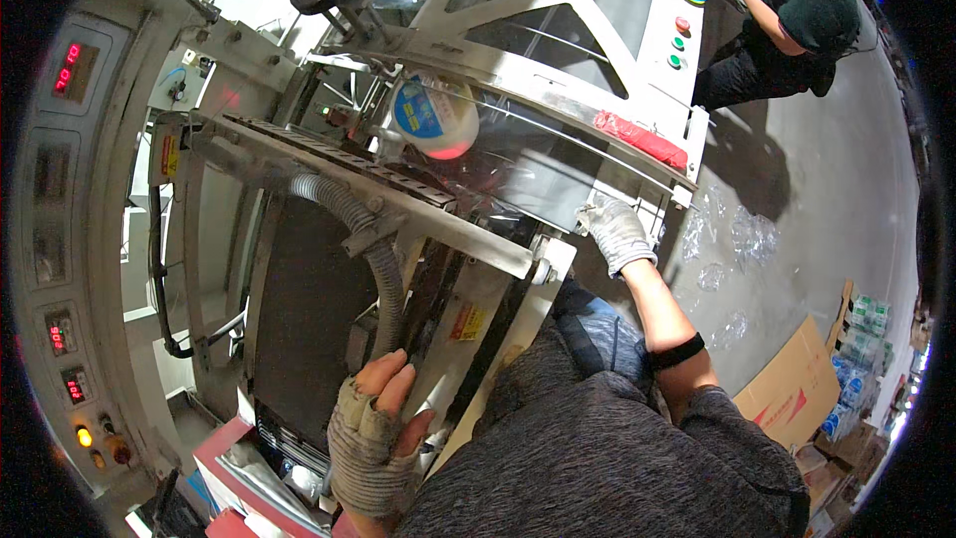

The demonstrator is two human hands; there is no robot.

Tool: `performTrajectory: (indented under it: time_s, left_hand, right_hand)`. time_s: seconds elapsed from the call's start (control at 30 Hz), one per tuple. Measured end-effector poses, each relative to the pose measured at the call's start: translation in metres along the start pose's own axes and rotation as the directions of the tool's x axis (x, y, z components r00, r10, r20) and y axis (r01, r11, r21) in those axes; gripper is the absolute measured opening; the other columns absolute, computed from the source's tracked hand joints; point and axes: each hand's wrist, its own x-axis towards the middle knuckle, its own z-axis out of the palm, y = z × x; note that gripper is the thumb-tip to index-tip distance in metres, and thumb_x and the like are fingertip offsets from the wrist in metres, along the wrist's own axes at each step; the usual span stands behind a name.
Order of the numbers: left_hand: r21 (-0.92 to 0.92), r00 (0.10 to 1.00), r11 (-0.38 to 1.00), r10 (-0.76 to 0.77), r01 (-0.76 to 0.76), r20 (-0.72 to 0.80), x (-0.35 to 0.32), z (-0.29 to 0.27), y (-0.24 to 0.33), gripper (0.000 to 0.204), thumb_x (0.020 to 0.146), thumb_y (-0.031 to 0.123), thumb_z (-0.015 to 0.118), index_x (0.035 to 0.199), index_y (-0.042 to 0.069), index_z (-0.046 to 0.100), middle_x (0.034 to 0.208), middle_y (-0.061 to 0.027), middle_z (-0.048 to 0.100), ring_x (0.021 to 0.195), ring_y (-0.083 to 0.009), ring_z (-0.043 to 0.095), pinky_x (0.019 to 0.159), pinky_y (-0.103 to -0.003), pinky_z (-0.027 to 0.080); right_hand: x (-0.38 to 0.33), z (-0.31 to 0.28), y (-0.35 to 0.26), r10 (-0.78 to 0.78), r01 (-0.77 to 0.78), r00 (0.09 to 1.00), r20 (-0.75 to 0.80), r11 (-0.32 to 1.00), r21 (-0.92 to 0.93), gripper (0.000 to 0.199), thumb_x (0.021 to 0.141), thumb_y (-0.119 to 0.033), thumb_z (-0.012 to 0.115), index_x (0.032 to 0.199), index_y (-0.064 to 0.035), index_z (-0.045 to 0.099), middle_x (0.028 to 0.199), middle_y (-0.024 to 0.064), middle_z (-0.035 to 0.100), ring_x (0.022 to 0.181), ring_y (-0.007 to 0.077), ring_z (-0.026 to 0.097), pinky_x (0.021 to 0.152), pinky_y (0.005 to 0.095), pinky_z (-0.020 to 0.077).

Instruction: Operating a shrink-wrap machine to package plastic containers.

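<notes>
My left hand point(376, 438), in a grey knitted glove with bare fingertips, is raised beside the lower end of a grey corrugated hose point(344, 201). Its thumb and fingers are apart, with nothing visible between them. My right hand point(615, 231), in a pale glove, reaches to the near right corner of a packing machine's bed. Its fingers are curled at the edge of a grey plate point(543, 184); whatever they grip is too small to make out. Left of that hand, a white tub point(453, 132) with a blue and yellow label sits in the machine among clear plastic film point(488, 177).
A white metal frame point(478, 60) with red and green buttons crosses ahead. The control panel point(55, 239) with lit displays stands left, a dark belt point(309, 309) beside it. Another person point(797, 20) holds a white tub far right. Film scraps point(752, 234) and cardboard point(792, 389) lie right.
</notes>
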Motion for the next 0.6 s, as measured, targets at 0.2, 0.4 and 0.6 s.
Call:
performTrajectory:
  time_s: [0.2, 0.4, 0.6]
  left_hand:
    - [0.010, 1.000, 1.000, 0.026, -0.026, -0.011, -0.001, -0.002, -0.005, 0.043, 0.071, 0.012, 0.062, 0.111, 0.006, 0.049, 0.111, -0.0145, 0.055, 0.094, -0.0335, 0.055, 0.080, -0.039, 0.045]
    - [0.104, 0.995, 0.994, 0.002, 0.009, -0.103, -0.014, -0.027, -0.022, 0.044, 0.065, 0.009, 0.066, 0.107, 0.009, 0.053, 0.110, -0.0116, 0.055, 0.097, -0.0317, 0.055, 0.081, -0.040, 0.044]
    - [0.240, 0.999, 0.971, -0.006, 0.014, -0.035, 0.015, -0.054, -0.065, 0.046, 0.066, 0.005, 0.063, 0.111, 0.007, 0.051, 0.111, -0.0120, 0.054, 0.098, -0.0322, 0.054, 0.082, -0.040, 0.044]
  right_hand:
    - [0.004, 0.003, 0.002, -0.046, 0.046, 0.999, 0.013, 0.999, 0.011, 0.038, 0.078, -0.041, 0.051, 0.081, -0.0054, 0.063, 0.082, 0.0184, 0.061, 0.079, 0.0339, 0.057, 0.071, 0.0419, 0.0442]
    - [0.023, 0.001, -0.007, 0.011, -0.012, 1.000, 0.007, 0.985, 0.170, 0.031, 0.080, -0.037, 0.053, 0.086, -0.0084, 0.063, 0.081, 0.0156, 0.061, 0.078, 0.0315, 0.057, 0.069, 0.0379, 0.0445]
    - [0.038, -0.013, -0.036, 0.014, -0.017, 1.000, 0.013, 0.945, 0.328, 0.026, 0.082, -0.028, 0.054, 0.091, -0.0045, 0.060, 0.080, 0.0176, 0.061, 0.076, 0.0301, 0.058, 0.068, 0.0352, 0.0455]
